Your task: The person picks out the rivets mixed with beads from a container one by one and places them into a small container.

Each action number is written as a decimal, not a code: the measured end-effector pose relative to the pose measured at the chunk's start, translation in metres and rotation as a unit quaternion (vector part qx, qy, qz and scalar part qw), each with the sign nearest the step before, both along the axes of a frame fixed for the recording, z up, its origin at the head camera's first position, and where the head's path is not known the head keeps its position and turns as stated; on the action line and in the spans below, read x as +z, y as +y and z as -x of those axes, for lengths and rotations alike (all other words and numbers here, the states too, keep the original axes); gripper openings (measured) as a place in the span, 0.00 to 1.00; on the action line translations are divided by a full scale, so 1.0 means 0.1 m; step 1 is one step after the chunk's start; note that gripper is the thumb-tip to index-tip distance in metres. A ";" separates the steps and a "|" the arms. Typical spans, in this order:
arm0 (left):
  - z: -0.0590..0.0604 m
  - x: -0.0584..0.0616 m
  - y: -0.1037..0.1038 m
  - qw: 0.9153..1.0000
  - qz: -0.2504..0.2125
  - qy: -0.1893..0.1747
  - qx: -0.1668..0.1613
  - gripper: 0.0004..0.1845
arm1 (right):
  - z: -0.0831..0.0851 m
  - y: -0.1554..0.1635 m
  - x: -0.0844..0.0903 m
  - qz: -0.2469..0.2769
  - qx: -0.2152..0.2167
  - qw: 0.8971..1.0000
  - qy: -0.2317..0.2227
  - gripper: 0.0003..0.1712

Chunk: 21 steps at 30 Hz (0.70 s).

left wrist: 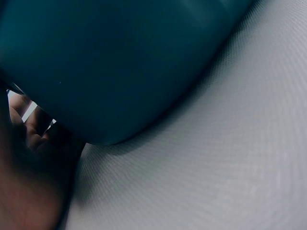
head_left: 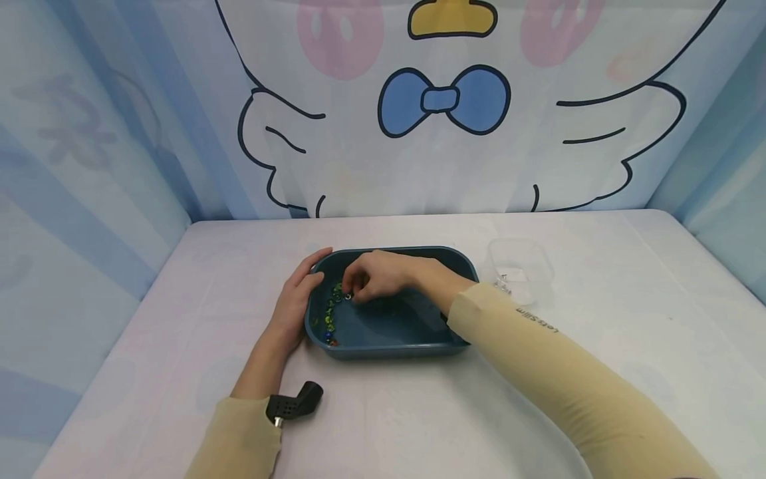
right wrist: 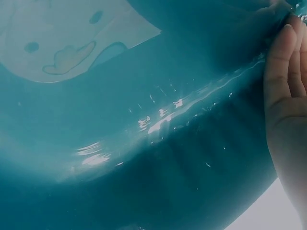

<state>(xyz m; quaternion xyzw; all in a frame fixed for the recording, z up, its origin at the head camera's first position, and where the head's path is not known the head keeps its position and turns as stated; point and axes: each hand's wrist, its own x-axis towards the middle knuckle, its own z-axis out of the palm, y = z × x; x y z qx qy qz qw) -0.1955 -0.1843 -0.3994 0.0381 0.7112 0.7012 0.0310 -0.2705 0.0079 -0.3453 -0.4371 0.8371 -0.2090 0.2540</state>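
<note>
A dark teal plastic basin (head_left: 389,350) stands on the table. My left hand (head_left: 291,303) holds its left rim, thumb over the edge and fingers along the outside; in the left wrist view the outer wall (left wrist: 120,76) fills much of the picture. Small glass marbles (head_left: 330,313), green, yellow and blue, lie in a row along the basin's left inside. My right hand (head_left: 383,274) reaches in with bent fingers and pinches what looks like a small dark marble (head_left: 348,297) beside that row. In the right wrist view its fingers (right wrist: 283,62) point down toward shiny small pieces (right wrist: 301,12), partly cut off.
A clear plastic box (head_left: 532,263) stands right of the basin, with small shiny pieces (head_left: 501,285) in it. Pale cloth covers the table (head_left: 179,346). A printed curtain (head_left: 443,166) hangs behind; its picture is mirrored on the basin's glossy inside (right wrist: 72,48).
</note>
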 end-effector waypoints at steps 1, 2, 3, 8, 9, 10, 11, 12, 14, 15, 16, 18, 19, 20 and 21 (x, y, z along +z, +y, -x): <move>0.00 0.00 0.00 1.000 0.000 0.000 0.000 0.26 | 0.00 0.00 0.00 -0.002 0.001 1.000 0.000 0.13; 0.00 0.00 0.00 1.000 0.000 -0.001 0.001 0.26 | 0.00 0.00 0.00 -0.003 0.001 1.000 -0.001 0.13; 0.00 0.00 0.00 1.000 0.000 -0.001 0.001 0.26 | 0.00 0.00 0.00 -0.005 0.002 1.000 -0.001 0.12; 0.00 0.00 0.00 1.000 0.002 0.002 0.001 0.26 | -0.01 -0.01 0.01 -0.012 0.005 1.000 -0.004 0.11; 0.00 0.00 0.00 1.000 0.003 0.002 0.001 0.26 | -0.02 -0.01 0.01 -0.013 0.005 1.000 -0.003 0.10; 0.00 0.00 0.00 1.000 0.003 0.003 0.001 0.26 | -0.02 -0.01 0.01 -0.015 0.006 1.000 -0.002 0.10; 0.00 0.00 0.00 1.000 0.004 0.003 0.001 0.26 | -0.03 -0.01 0.02 -0.015 0.007 1.000 -0.002 0.10; 0.00 0.00 0.00 1.000 0.004 0.003 0.002 0.26 | -0.03 -0.01 0.02 -0.016 0.008 1.000 -0.001 0.09; 0.00 0.00 0.00 1.000 0.003 0.003 0.001 0.26 | -0.04 -0.01 0.02 -0.018 0.008 1.000 0.001 0.09; 0.00 0.00 0.00 1.000 0.002 0.004 0.001 0.26 | -0.04 -0.01 0.02 -0.019 0.009 1.000 0.002 0.08; 0.00 0.00 0.00 1.000 0.002 0.005 0.001 0.26 | -0.04 -0.01 0.01 -0.019 0.009 1.000 0.003 0.07; 0.00 -0.01 -0.01 1.000 -0.001 0.006 0.000 0.26 | -0.04 -0.01 0.01 -0.019 0.010 1.000 0.004 0.06; 0.00 -0.01 -0.01 1.000 -0.002 0.007 0.000 0.26 | -0.04 -0.01 0.00 -0.020 0.010 1.000 0.005 0.06; 0.00 -0.01 -0.01 1.000 -0.002 0.007 0.001 0.26 | -0.04 -0.01 0.00 -0.020 0.012 1.000 0.005 0.05; 0.00 -0.01 -0.01 1.000 -0.001 0.006 0.001 0.26 | -0.04 -0.01 -0.01 -0.020 0.012 1.000 0.004 0.04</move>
